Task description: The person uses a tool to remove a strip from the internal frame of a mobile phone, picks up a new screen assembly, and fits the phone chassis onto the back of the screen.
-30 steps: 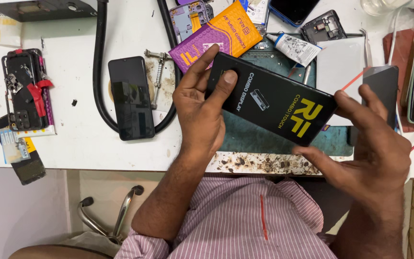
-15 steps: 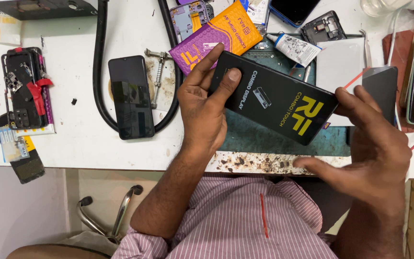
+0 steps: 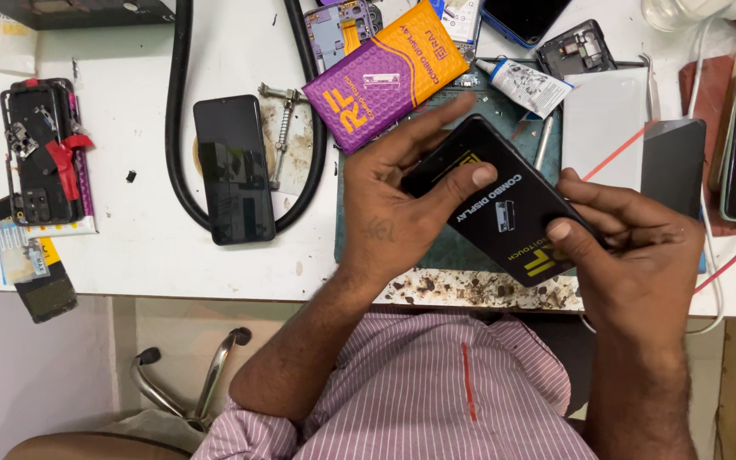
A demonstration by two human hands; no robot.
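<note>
Centrally, item one: a flat black box [image 3: 504, 209] with yellow and white print, held tilted above the green work mat [image 3: 462, 251], which serves as landmark for all entries below.

Left hand [image 3: 393, 213]: clamped on the box's upper-left end, thumb pressed on its top face, forefinger stretched along its far edge.

Right hand [image 3: 641, 255]: closed on the box's lower-right end, thumb on the printed face, fingers wrapped over the edge.

Purple and orange box [image 3: 381, 77]: lying at the mat's far-left corner, just beyond the left forefinger.

Dark phone [image 3: 233, 169]: face up on the white table [image 3: 146, 247], left of the mat, inside the loop of a thick black hose [image 3: 176, 111].

Small metal clamp tool [image 3: 281, 128]: between the dark phone and the mat, on a stained patch.

Opened phone with red parts [image 3: 40, 153]: well left of the mat, near the table's left edge.

Glue tube [image 3: 526, 85]: at the mat's far edge, nozzle toward the purple and orange box.

Phone frame [image 3: 577, 49]: beyond the mat, just past the glue tube.

White sheet [image 3: 606, 119]: right of the mat's far half, beside a grey panel [image 3: 673, 166].

Striped shirt [image 3: 436, 392]: below the mat's near edge, under both forearms.

Chair arm [image 3: 206, 383]: well below and left of the mat.
</note>
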